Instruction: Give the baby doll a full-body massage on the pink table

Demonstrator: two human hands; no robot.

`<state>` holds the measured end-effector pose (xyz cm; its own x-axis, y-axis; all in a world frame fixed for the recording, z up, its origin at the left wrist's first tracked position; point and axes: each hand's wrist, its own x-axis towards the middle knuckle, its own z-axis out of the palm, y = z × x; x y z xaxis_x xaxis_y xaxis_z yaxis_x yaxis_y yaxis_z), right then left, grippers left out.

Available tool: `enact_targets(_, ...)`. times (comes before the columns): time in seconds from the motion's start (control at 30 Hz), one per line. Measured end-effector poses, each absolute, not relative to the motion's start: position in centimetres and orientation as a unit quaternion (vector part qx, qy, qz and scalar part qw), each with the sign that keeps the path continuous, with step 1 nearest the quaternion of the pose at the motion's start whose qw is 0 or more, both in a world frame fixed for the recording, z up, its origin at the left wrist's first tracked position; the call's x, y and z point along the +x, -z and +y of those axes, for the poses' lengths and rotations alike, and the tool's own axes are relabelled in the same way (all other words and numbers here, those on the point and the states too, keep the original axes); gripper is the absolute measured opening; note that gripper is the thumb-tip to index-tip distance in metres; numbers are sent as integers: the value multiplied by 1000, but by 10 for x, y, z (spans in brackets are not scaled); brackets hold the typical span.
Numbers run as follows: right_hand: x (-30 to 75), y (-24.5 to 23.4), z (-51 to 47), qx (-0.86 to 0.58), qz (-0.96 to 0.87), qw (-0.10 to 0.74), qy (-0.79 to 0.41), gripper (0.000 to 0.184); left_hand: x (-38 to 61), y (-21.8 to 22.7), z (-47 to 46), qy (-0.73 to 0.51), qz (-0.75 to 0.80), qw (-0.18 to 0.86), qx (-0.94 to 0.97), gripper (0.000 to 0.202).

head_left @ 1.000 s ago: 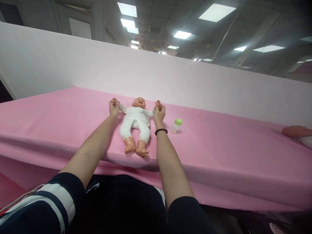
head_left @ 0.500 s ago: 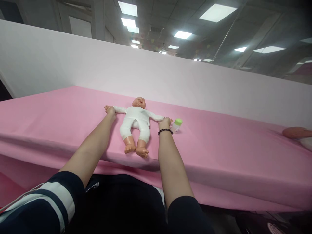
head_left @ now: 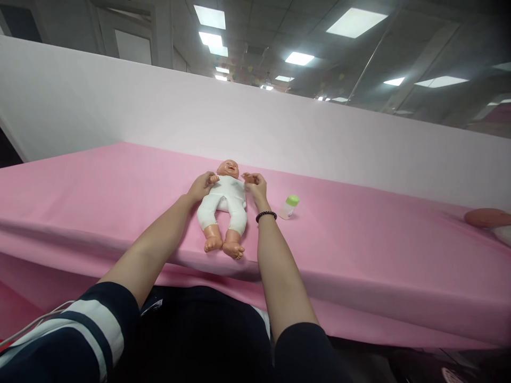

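A vinyl baby doll [head_left: 222, 199] lies on its back in a white long-sleeved bodysuit [head_left: 221, 205], near the middle of the bench [head_left: 99, 202], its head toward the far side and its bare feet [head_left: 222, 246] toward the person standing at the near edge. Both of its arms are brought in over the chest. The person leans in with both arms reaching forward. The left forearm [head_left: 155, 234] slants in from the near edge, and the left hand [head_left: 202, 187] lies across the doll's upper body, its grip curled closed around the doll's arm, with the small vinyl hand poking out just past the fingers. The right forearm [head_left: 277, 271] rises more steeply beside the doll's legs, and the right hand [head_left: 254, 186] sits at the doll's other shoulder, its grip closed on that arm, which is mostly hidden behind the fingers. A black beaded bracelet [head_left: 265, 216] circles the right wrist. Just beyond that hand, apart from it, a small baby bottle [head_left: 289, 207] with a green cap stands upright on the pink cloth [head_left: 359, 250] covering the bench. A rounded peach-coloured object [head_left: 487, 217], too cut off to name, lies at the far right end. A white wall panel [head_left: 239, 117] runs along behind the bench, under ceiling lights [head_left: 356, 22]
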<state>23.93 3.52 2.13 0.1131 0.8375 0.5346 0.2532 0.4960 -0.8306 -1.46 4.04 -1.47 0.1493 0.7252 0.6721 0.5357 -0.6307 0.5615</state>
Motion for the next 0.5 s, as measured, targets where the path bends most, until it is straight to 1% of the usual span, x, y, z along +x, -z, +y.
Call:
enact_targets(0.1,233,-17,31,-410,-684,532,-283,23,-15,12,38,-499,419,101,751,30)
enact_targets(0.23,234,-14,31,-406,-694,511,-303,25,-16,12,37,-500,419,99,752,28)
enact_targets(0.3,234,-13,34,-397,-682,530,-310,25,-14,14,38,-505,415,106,749,30)
enact_targets(0.37,234,-13,39,-388,-665,559,-309,26,-13,16,43,-537,407,127,728,33)
enact_targets(0.43,236,-13,45,-394,-624,608,-292,25,-12,17,50,-602,405,158,670,33)
enact_targets(0.5,240,-12,50,-437,-554,668,-237,27,-16,16,60,-677,427,193,567,31)
